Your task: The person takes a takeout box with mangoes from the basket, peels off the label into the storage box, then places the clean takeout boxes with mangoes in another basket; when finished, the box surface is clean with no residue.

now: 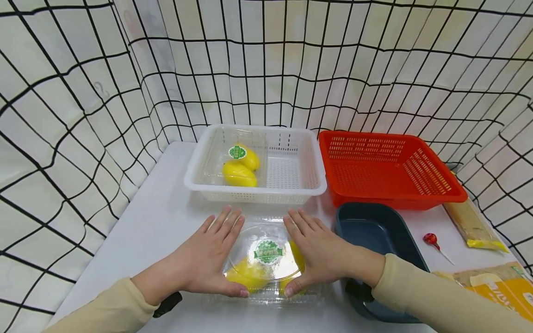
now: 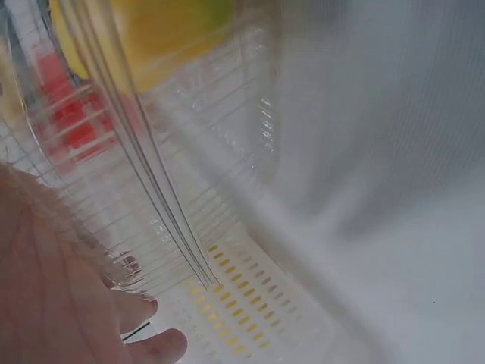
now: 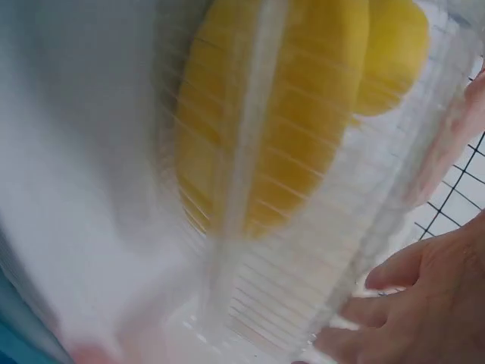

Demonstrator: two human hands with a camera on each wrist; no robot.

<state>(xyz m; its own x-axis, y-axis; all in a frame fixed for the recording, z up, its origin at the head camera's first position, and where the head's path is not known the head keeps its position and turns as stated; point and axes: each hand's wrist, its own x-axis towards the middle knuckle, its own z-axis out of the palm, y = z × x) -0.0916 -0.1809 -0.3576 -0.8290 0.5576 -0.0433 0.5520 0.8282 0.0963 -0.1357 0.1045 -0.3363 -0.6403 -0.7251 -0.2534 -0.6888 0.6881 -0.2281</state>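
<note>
A clear plastic clamshell box (image 1: pixel 266 231) lies on the white table in front of me, a green-and-white round sticker (image 1: pixel 268 252) on its top. Yellow mangoes (image 1: pixel 247 274) show through the plastic. My left hand (image 1: pixel 212 256) rests on the left part of the lid, fingers straight and pointing away. On the right part lies my right hand (image 1: pixel 318 249), its fingers straight too and its thumb near the front edge. Ribbed side walls of the box (image 2: pixel 189 144) fill much of the left wrist view. A mango (image 3: pixel 265 121) shows behind the wall in the right wrist view.
Behind stands a white basket (image 1: pixel 306 189) with another clear box of mangoes (image 1: pixel 239 174). A red basket (image 1: pixel 387 203) is beside it. The dark blue bin (image 1: pixel 374 226) sits partly under my right forearm. Farther right are a lollipop (image 1: pixel 430 239) and packets (image 1: pixel 495 282). Black wire mesh (image 1: pixel 285 60) surrounds the table.
</note>
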